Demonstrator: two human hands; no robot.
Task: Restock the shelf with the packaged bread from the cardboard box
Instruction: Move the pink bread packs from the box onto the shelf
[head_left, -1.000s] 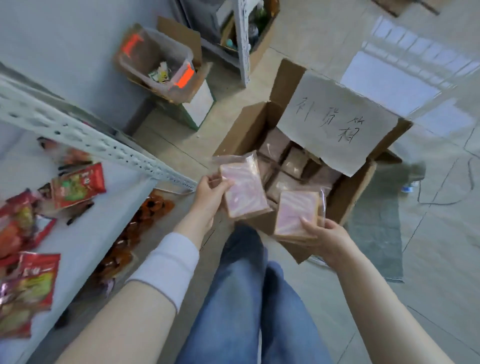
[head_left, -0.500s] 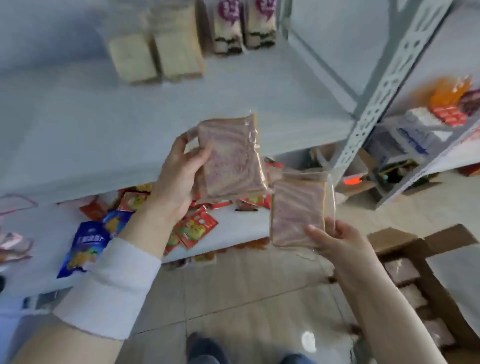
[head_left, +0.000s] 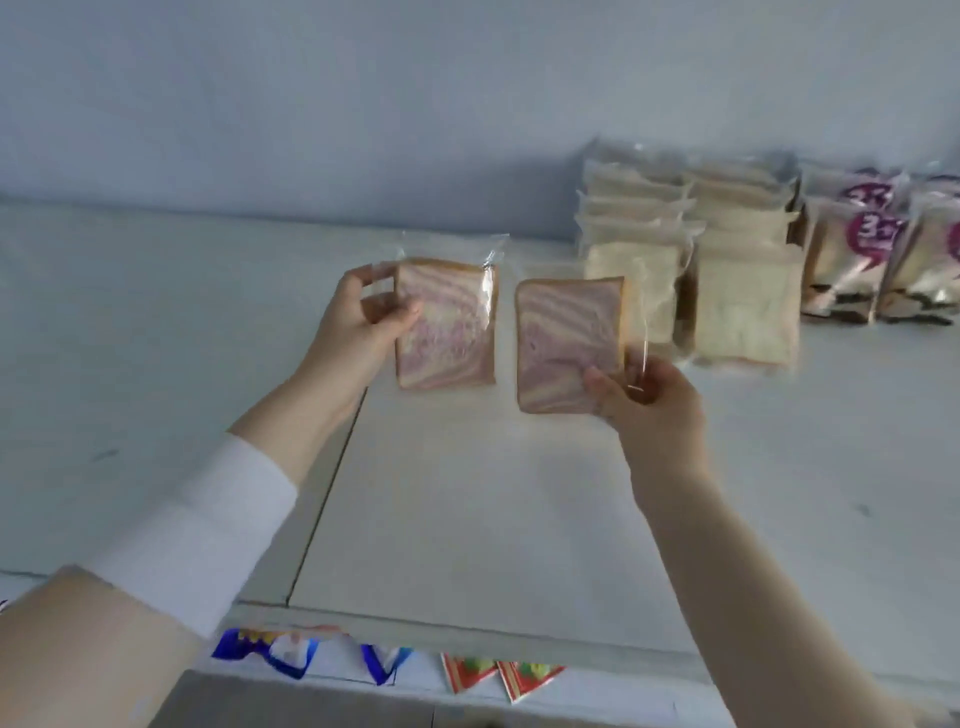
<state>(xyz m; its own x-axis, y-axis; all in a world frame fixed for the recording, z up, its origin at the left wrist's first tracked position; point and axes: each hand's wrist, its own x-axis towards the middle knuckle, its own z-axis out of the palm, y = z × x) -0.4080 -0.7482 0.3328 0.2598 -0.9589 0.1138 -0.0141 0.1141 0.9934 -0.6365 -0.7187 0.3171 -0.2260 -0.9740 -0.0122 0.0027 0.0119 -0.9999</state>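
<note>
Two clear-wrapped slices of pink-swirled bread are held upright above the white shelf. My left hand grips the left bread packet by its left edge, thumb on the front. My right hand pinches the right bread packet at its lower right corner. The two packets hang side by side with a narrow gap, just left of the bread stacked on the shelf. The cardboard box is out of view.
Rows of plain white bread packets stand at the back right of the shelf, with purple-labelled packets further right. A grey wall backs the shelf. Snack bags show on the lower shelf under the front edge.
My view has swung from the box on the floor up to the shelf. Both hands have carried their bread packets up and forward over the shelf surface.
</note>
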